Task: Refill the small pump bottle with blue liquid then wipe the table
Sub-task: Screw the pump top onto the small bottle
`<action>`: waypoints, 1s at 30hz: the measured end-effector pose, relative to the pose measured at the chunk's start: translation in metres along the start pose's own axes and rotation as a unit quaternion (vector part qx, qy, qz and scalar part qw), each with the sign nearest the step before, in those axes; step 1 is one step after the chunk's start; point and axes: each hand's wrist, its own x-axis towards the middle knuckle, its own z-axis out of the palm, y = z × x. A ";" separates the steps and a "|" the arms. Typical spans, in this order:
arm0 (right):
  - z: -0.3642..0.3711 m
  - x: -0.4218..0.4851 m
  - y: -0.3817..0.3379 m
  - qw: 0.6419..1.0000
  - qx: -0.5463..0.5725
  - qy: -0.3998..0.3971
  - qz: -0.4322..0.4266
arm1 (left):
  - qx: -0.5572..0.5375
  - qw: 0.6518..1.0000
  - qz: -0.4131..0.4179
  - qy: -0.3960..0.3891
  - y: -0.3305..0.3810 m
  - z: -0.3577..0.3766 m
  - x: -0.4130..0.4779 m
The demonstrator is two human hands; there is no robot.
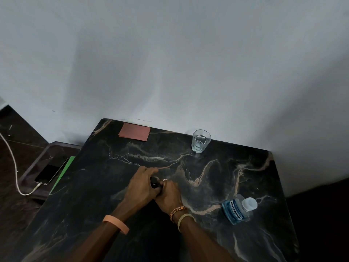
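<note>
Near the table's middle both hands, left hand and right hand, curl around the small dark pump bottle, seemingly opening it, so refilling from the capped blue-liquid bottle and wiping with the far cloth remain.

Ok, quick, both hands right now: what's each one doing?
Left hand: fingers curled round the small dark bottle.
Right hand: gripping the same bottle from the other side.

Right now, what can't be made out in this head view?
- Small pump bottle: mostly hidden by the left hand and right hand; fill level unseen.
- Blue liquid bottle: label too blurred to read.
- Glass: contents unclear.
- Table: near edge cut off by the frame.
</note>
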 end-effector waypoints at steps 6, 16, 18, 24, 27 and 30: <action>0.000 -0.001 0.000 1.000 0.001 0.002 0.002 | -0.019 1.000 0.008 -0.009 -0.003 0.002 0.001; -0.002 -0.004 -0.002 1.000 0.023 0.000 -0.006 | -0.041 0.999 -0.018 0.014 -0.008 0.004 0.001; -0.002 -0.004 -0.003 1.000 0.028 -0.002 -0.002 | -0.043 0.999 -0.026 0.013 -0.009 0.004 0.003; -0.002 -0.005 -0.005 1.000 0.028 0.001 -0.006 | -0.039 0.999 -0.026 0.008 -0.011 0.005 0.003; -0.002 -0.005 -0.005 1.000 0.028 -0.004 0.001 | -0.051 0.998 -0.020 0.004 -0.012 0.006 0.004; -0.003 -0.004 -0.004 1.000 0.014 -0.001 0.003 | -0.042 0.999 0.001 0.005 -0.012 0.009 0.003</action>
